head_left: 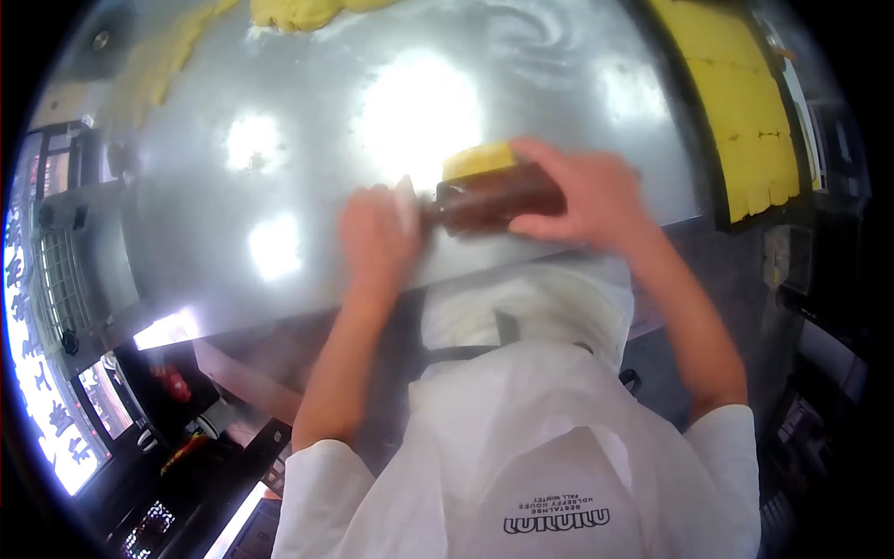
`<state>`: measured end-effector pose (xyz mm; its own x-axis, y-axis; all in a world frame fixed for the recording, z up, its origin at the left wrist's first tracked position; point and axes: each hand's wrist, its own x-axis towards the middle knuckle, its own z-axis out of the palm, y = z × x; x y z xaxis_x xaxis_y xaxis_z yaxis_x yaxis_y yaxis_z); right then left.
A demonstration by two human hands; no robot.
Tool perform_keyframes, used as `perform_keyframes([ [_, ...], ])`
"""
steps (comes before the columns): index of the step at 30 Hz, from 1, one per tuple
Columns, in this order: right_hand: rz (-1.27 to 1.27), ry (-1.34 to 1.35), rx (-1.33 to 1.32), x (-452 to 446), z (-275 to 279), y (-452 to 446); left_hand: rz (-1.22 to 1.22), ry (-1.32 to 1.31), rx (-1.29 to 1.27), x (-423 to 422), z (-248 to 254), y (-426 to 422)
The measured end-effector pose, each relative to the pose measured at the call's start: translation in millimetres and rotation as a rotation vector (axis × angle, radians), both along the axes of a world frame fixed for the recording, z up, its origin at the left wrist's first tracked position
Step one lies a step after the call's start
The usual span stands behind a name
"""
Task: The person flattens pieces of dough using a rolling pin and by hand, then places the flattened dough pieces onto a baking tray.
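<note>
My right hand (587,196) is closed around the right end of a shiny dark brown, bottle-like object (480,202), thumb on the near side and fingers on the far side. A yellow part (477,161) runs along its far edge; whether it is a label or a separate piece I cannot tell. A narrow dark neck points left, towards my left hand (377,228). That hand is closed and smeared by motion, with a small whitish thing (407,203) at its fingers. What it grips is unclear. Both hands are over the near part of the shiny metal table (317,205).
Yellow dough-like material (307,11) lies at the table's far edge, with more smears at the far left. To the right, a dark-edged tray (703,168) holds yellow slabs (745,121). The table's front edge is close to my white apron (521,391).
</note>
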<state>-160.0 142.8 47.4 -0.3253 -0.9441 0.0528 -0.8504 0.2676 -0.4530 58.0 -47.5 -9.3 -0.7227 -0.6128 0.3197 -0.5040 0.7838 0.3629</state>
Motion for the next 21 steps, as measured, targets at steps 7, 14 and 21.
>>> perform_keyframes([
  [7, -0.089, -0.092, -0.014, -13, -11, -8, -0.083, -0.077, -0.079, -16, 12, -13],
  [14, -0.091, -0.207, 0.069, -16, 2, 0, 0.04, -0.197, 0.199, -7, 4, -5],
  [21, -0.672, -0.456, -0.243, -67, -34, 29, -0.149, 0.068, 0.368, -53, 41, -3],
])
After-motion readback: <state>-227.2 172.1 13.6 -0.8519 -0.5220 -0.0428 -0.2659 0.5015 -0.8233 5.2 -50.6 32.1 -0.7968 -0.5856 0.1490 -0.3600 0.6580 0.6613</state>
